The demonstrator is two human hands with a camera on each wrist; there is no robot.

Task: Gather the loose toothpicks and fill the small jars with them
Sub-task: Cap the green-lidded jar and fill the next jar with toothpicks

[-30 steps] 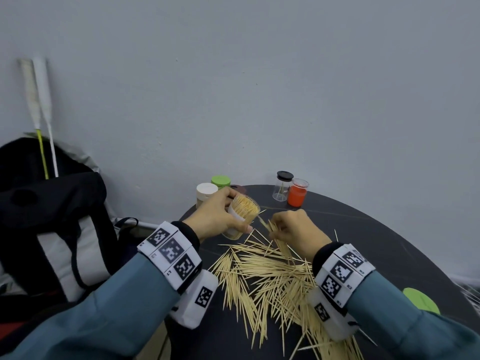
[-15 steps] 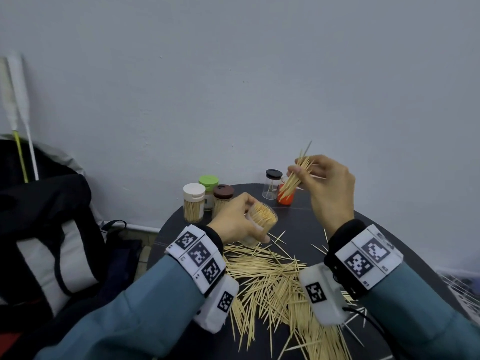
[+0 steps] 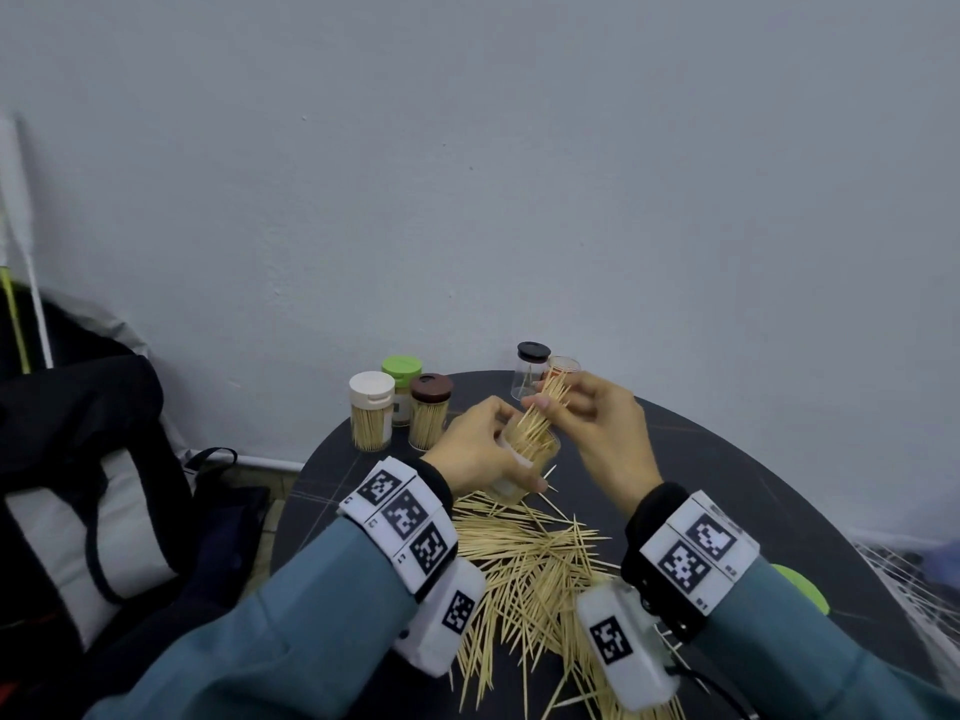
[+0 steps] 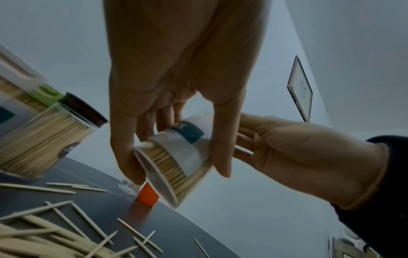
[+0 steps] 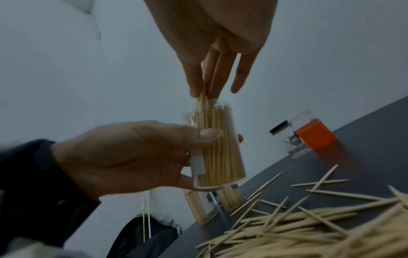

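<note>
- Open jar (image 3: 524, 462) held off the table (image 3: 727, 475) by left hand (image 3: 475, 449); thumb + fingers wrapped round its wall, lidless mouth tilted toward right hand, jar already packed nearly full.
- Small bundle of toothpicks (image 3: 543, 407) pinched between thumb + fingertips of right hand (image 3: 602, 433); lower tips at jar mouth, just entering among the sticks inside (right wrist view). Little free gap seen at the rim.
- Loose toothpicks (image 3: 530, 563) spread in a pile on table centre, between the two wrists and toward near edge; a few strays lie just beside the jar base.
- 3 filled, capped jars at far-left table edge: white lid (image 3: 371, 410), green lid (image 3: 401, 381) behind, brown lid (image 3: 430, 410). Close together, near the rim.
- Clear jar w/ black lid (image 3: 531, 368) + orange jar (image 3: 563, 365) at far edge, behind right hand, touching or almost – can't tell.
- Right part of table bare; green object (image 3: 802, 592) partly hidden at near-right edge.
- Dark bag (image 3: 78, 459) off table, left side.
</note>
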